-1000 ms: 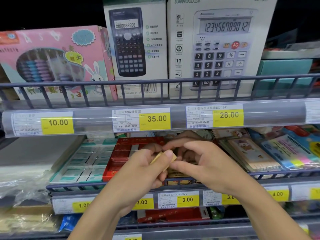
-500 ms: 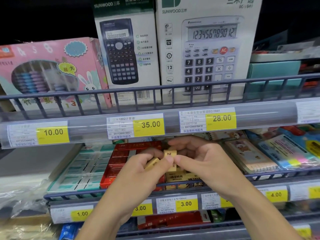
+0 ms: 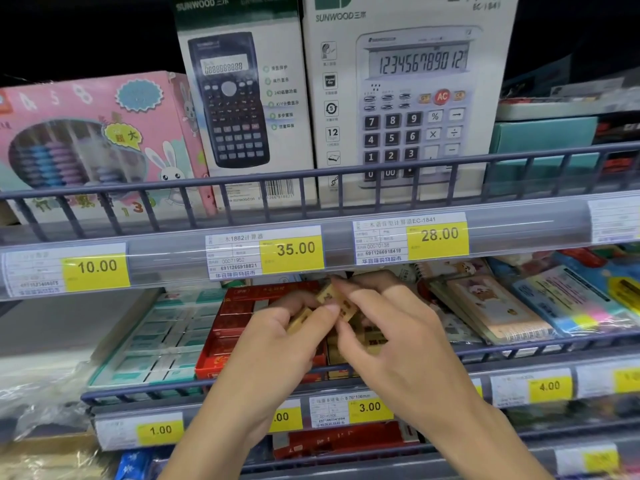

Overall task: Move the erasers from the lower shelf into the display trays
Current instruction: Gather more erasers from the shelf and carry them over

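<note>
— What are the hands doing at the middle of the frame?

— Both meet just under the price rail. The left hand [image 3: 273, 344] has its grip curled around tan erasers [image 3: 337, 301], small rectangular blocks with dark print on their faces. One sticks out below its thumb, others stand above it. The right hand [image 3: 388, 341] pinches the upper blocks from the right, fingertips clamped on them.

— How many erasers?

— I can't tell; they blur together. At least two or three.

— Where are they relative to the trays?

— Held in the air over the middle shelf, in front of a red display tray [image 3: 235, 327] with red-wrapped pieces in rows. Behind the right hand a tan tray [image 3: 346, 355] with similar yellowish blocks shows partly. To the left lies a teal tray [image 3: 152, 348] of white, teal-banded erasers.

— And around them?

— In the upper half, two calculator boxes [image 3: 398, 98] and a pink abacus box [image 3: 86, 140] stand behind a grey wire rail [image 3: 311, 192]. Yellow price tags [image 3: 292, 251] read 10.00, 35.00 and 28.00. At centre right, notebooks [image 3: 495, 306] and coloured sticky notes lie on the shelf.
</note>
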`<state>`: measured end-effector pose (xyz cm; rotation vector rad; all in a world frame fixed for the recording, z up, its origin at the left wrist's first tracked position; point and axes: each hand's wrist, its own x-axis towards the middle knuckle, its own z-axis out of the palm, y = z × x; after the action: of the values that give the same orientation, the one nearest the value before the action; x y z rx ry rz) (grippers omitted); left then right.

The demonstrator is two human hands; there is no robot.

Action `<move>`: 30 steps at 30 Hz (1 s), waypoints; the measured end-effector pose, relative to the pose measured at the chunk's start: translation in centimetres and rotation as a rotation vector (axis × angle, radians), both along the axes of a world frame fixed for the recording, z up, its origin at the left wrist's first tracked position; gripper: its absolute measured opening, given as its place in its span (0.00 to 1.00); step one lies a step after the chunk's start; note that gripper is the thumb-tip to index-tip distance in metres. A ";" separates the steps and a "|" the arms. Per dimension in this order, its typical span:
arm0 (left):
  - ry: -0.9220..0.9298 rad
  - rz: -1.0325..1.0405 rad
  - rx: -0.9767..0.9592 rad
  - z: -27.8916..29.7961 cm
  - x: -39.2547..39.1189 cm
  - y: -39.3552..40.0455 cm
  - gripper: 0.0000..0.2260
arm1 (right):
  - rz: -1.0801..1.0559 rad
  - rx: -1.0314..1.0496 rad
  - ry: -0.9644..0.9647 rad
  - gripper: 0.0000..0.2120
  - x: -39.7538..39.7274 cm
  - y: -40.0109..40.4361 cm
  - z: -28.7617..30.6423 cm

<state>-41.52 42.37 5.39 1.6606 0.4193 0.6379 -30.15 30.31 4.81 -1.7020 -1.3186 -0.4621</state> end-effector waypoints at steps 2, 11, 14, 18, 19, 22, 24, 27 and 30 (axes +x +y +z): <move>0.003 -0.011 -0.026 0.0 0.0 0.1 0.10 | -0.013 -0.014 0.005 0.09 0.4 -0.3 0.4; -0.074 0.109 -0.104 -0.5 -0.6 1.8 0.05 | -0.109 -0.549 0.079 0.13 6.8 -2.2 2.1; -0.089 0.104 -0.103 -0.4 -0.7 1.8 0.05 | -0.069 -0.687 0.005 0.19 7.4 -2.2 2.2; -0.076 0.114 -0.067 -0.3 -0.9 1.8 0.10 | 0.003 -0.753 -0.100 0.16 8.5 -1.4 1.4; -0.074 0.113 -0.069 -0.3 -1.0 1.8 0.11 | 0.016 -0.761 -0.109 0.15 8.6 -1.2 1.2; -0.068 0.098 -0.076 -0.2 -1.1 1.8 0.13 | 0.045 -0.743 -0.130 0.14 8.9 -0.7 0.9; -0.076 0.094 -0.069 0.0 -1.1 1.8 0.11 | 0.054 -0.719 -0.129 0.12 9.1 -0.6 0.7; -0.062 0.111 -0.035 0.0 -1.1 1.8 0.08 | 0.076 -0.683 -0.135 0.10 9.2 -0.4 0.5; -0.045 0.133 -0.045 -0.1 -1.0 1.6 0.10 | 0.075 -0.696 -0.130 0.09 9.3 -0.5 0.8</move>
<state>-42.53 43.96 5.26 1.5817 0.5110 0.7582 -20.88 29.82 5.59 -2.1932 -1.7648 -0.0592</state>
